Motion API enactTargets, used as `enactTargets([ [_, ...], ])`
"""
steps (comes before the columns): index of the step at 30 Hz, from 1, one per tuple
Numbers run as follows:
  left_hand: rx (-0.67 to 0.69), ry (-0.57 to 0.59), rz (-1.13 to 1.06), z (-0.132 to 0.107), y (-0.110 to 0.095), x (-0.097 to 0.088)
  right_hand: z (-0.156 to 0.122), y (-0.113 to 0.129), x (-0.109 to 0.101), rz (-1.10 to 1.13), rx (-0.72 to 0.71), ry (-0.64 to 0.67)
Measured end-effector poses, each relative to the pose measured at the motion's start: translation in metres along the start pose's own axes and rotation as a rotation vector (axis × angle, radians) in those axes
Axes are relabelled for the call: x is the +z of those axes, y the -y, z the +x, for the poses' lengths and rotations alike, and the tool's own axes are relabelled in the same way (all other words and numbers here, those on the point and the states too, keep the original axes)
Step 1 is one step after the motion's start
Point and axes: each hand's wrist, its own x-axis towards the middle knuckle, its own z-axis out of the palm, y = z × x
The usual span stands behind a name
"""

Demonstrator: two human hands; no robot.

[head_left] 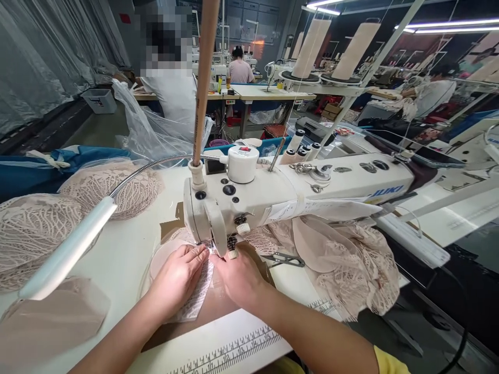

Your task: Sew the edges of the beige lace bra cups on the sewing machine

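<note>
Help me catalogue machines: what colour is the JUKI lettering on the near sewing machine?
The JUKI lettering is blue, seen best in the head view.

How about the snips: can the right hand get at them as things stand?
Probably yes: the snips lie just to the right of the right hand, and nothing seems to cover their handles.

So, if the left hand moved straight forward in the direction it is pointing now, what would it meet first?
Most likely the presser foot area of the sewing machine, just ahead of the left hand; the exact gap is unclear from this view.
</note>
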Motion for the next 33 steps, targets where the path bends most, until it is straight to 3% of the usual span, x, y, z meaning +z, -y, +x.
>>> enactTargets([
  [8, 0.055, 0.037, 0.011, 0.003, 0.008, -0.006, 0.003, 0.005, -0.006, 0.007, 0.045, 0.013],
  [16, 0.044, 0.032, -0.018, 0.003, 0.014, -0.004, 0.001, 0.003, 0.002, -0.009, 0.033, -0.002],
  [29, -0.097, 0.019, 0.161, -0.002, 0.010, -0.002, -0.003, -0.005, 0.019, 0.055, 0.003, -0.080],
  [33, -0.222, 0.012, 0.222, -0.004, 0.008, -0.003, -0.004, -0.003, 0.020, 0.056, 0.007, -0.121],
])
